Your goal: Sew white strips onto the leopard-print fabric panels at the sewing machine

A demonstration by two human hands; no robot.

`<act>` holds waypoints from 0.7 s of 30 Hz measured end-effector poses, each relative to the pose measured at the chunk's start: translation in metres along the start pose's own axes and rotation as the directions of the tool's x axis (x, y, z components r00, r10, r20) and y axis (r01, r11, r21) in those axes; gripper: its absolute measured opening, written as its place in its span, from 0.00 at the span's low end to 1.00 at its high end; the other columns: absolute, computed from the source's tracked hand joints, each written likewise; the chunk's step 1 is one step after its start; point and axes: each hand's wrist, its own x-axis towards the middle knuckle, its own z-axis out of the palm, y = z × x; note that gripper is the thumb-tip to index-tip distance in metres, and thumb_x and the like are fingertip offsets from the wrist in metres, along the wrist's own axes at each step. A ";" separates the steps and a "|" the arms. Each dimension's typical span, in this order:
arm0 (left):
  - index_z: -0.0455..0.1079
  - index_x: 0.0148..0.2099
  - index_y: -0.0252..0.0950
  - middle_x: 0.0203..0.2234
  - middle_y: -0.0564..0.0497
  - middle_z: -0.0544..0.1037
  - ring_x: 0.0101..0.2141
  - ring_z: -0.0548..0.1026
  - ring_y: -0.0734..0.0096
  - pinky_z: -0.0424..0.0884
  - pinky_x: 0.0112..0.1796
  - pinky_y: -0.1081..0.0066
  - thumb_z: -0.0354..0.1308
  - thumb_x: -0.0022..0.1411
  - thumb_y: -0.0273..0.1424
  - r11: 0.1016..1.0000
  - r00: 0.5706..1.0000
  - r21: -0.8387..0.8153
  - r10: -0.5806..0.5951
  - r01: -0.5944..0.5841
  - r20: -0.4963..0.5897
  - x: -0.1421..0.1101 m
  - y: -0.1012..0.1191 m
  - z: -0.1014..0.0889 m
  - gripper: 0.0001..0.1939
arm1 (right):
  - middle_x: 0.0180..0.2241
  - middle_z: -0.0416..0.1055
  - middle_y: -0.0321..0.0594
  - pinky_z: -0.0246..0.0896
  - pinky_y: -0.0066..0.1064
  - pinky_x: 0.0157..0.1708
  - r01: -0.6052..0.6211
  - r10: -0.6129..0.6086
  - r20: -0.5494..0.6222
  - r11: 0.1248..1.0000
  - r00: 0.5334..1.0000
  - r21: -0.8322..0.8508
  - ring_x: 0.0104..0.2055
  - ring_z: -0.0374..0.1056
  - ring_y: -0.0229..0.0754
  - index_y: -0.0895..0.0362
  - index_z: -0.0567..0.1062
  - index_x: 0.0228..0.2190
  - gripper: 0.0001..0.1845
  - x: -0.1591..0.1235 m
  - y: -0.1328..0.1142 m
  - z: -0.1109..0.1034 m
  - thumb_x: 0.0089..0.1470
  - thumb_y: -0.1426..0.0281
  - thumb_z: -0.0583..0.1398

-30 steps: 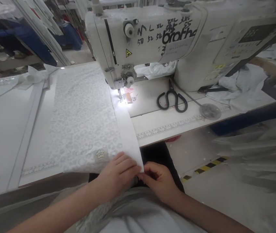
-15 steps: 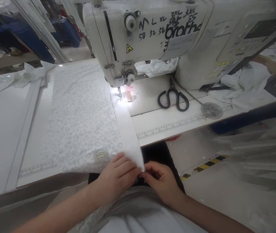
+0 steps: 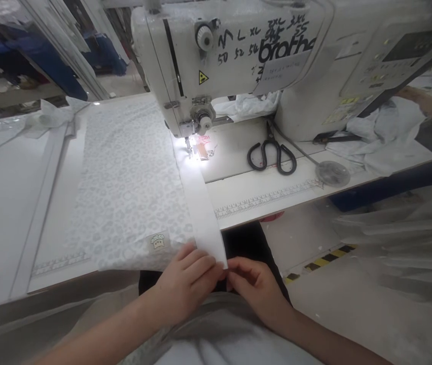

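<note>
A pale leopard-print fabric (image 3: 132, 177) lies over the left of the machine table, bearing a small label with a cartoon face (image 3: 158, 242). Along its right edge runs a white elastic-like band (image 3: 203, 208), leading from below the needle and presser foot (image 3: 189, 147) to the table's front edge. My left hand (image 3: 189, 276) is closed on the band's near end, fingers folded over it. Right beside it, my right hand (image 3: 252, 281) pinches the band's corner between thumb and forefinger. The undersides of the fingers are hidden.
The white sewing machine (image 3: 235, 56) stands across the back, its lamp lit. Black-handled thread scissors (image 3: 272, 154) lie right of the needle, near a round clear disc (image 3: 332, 174) on a stem. Crumpled white fabric (image 3: 387, 134) sits at the right. A printed ruler (image 3: 265, 196) lines the front edge.
My hands stay at the band's near end with only a slight shift of the fingers. The fabric and the machine look the same.
</note>
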 end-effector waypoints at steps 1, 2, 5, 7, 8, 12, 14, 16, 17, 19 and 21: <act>0.67 0.42 0.33 0.29 0.50 0.74 0.31 0.71 0.71 0.65 0.33 0.66 0.51 0.60 0.21 1.000 1.000 0.011 -0.004 0.004 -0.006 0.000 0.001 0.001 0.08 | 0.21 0.66 0.33 0.59 0.26 0.26 -0.022 0.021 0.022 0.999 1.000 0.035 0.24 0.61 0.35 0.57 0.74 0.28 0.09 -0.001 -0.001 -0.001 0.50 0.68 0.55; 0.67 0.42 0.33 0.29 0.51 0.74 0.31 0.71 0.71 0.64 0.33 0.66 0.52 0.60 0.21 1.000 1.000 0.024 -0.007 0.007 -0.011 0.000 0.002 0.002 0.08 | 0.22 0.67 0.34 0.60 0.27 0.27 -0.040 0.038 0.043 0.997 0.998 0.060 0.24 0.62 0.35 0.57 0.74 0.28 0.09 -0.002 -0.002 -0.002 0.50 0.68 0.54; 0.67 0.40 0.32 0.28 0.51 0.74 0.30 0.71 0.71 0.64 0.32 0.66 0.53 0.60 0.22 0.999 1.000 0.042 -0.019 0.020 -0.016 0.000 0.003 0.003 0.06 | 0.22 0.67 0.35 0.61 0.27 0.26 -0.015 0.014 0.077 1.000 0.997 0.007 0.24 0.63 0.35 0.57 0.73 0.29 0.09 -0.004 -0.003 -0.006 0.52 0.70 0.52; 0.67 0.39 0.32 0.28 0.51 0.74 0.30 0.70 0.72 0.64 0.33 0.66 0.53 0.59 0.21 0.999 0.999 0.012 -0.038 0.039 -0.014 0.000 0.004 0.005 0.06 | 0.24 0.67 0.36 0.61 0.28 0.26 0.149 -0.146 0.028 0.970 0.989 -0.192 0.25 0.63 0.36 0.57 0.71 0.30 0.07 -0.003 -0.004 -0.010 0.53 0.73 0.53; 0.67 0.40 0.32 0.28 0.51 0.74 0.30 0.70 0.72 0.64 0.33 0.66 0.53 0.59 0.21 0.998 0.998 -0.014 -0.053 0.053 -0.015 0.000 0.004 0.005 0.06 | 0.27 0.67 0.38 0.62 0.29 0.28 0.264 -0.273 0.018 0.909 0.962 -0.323 0.28 0.64 0.38 0.57 0.71 0.32 0.07 -0.001 -0.004 -0.013 0.52 0.74 0.53; 0.66 0.41 0.33 0.30 0.50 0.74 0.30 0.69 0.73 0.66 0.37 0.65 0.54 0.57 0.19 0.988 0.992 -0.119 -0.106 0.099 -0.060 -0.001 0.007 0.003 0.09 | 0.40 0.69 0.45 0.62 0.38 0.44 0.663 -0.659 0.283 0.441 0.697 -0.605 0.45 0.64 0.44 0.58 0.69 0.40 0.10 0.014 -0.010 -0.022 0.54 0.78 0.55; 0.66 0.40 0.35 0.30 0.51 0.73 0.31 0.69 0.72 0.67 0.37 0.65 0.54 0.56 0.20 0.975 0.989 -0.184 -0.134 0.121 -0.061 0.002 0.003 -0.004 0.09 | 0.37 0.72 0.44 0.62 0.37 0.44 0.753 -0.699 0.409 0.284 0.586 -0.593 0.45 0.64 0.43 0.59 0.70 0.38 0.08 0.023 -0.016 -0.025 0.56 0.79 0.54; 0.65 0.40 0.36 0.31 0.50 0.73 0.34 0.70 0.70 0.68 0.36 0.67 0.53 0.57 0.22 0.947 0.976 -0.254 -0.212 0.195 -0.041 0.008 -0.010 -0.014 0.08 | 0.35 0.73 0.43 0.63 0.35 0.43 0.789 -0.707 0.474 0.194 0.525 -0.584 0.43 0.65 0.42 0.60 0.71 0.35 0.08 0.029 -0.022 -0.025 0.57 0.80 0.54; 0.65 0.41 0.36 0.33 0.49 0.72 0.36 0.71 0.69 0.69 0.36 0.67 0.52 0.58 0.24 0.930 0.961 -0.266 -0.275 0.255 -0.041 0.011 -0.020 -0.021 0.07 | 0.35 0.73 0.44 0.63 0.35 0.42 0.798 -0.701 0.502 0.160 0.506 -0.580 0.43 0.66 0.42 0.61 0.71 0.34 0.08 0.031 -0.025 -0.024 0.57 0.80 0.53; 0.64 0.41 0.36 0.39 0.47 0.72 0.41 0.70 0.67 0.69 0.40 0.66 0.50 0.61 0.27 0.895 0.912 -0.221 -0.407 0.387 -0.054 0.018 -0.045 -0.032 0.06 | 0.35 0.74 0.45 0.63 0.35 0.43 0.817 -0.677 0.561 0.105 0.477 -0.567 0.43 0.66 0.42 0.62 0.72 0.33 0.08 0.034 -0.030 -0.023 0.58 0.80 0.53; 0.64 0.42 0.36 0.45 0.46 0.70 0.46 0.68 0.66 0.68 0.45 0.63 0.48 0.62 0.28 0.873 0.877 -0.126 -0.478 0.470 -0.043 0.023 -0.072 -0.039 0.06 | 0.34 0.73 0.46 0.63 0.34 0.43 0.828 -0.637 0.608 0.087 0.473 -0.553 0.42 0.66 0.42 0.64 0.73 0.32 0.09 0.035 -0.031 -0.021 0.58 0.80 0.53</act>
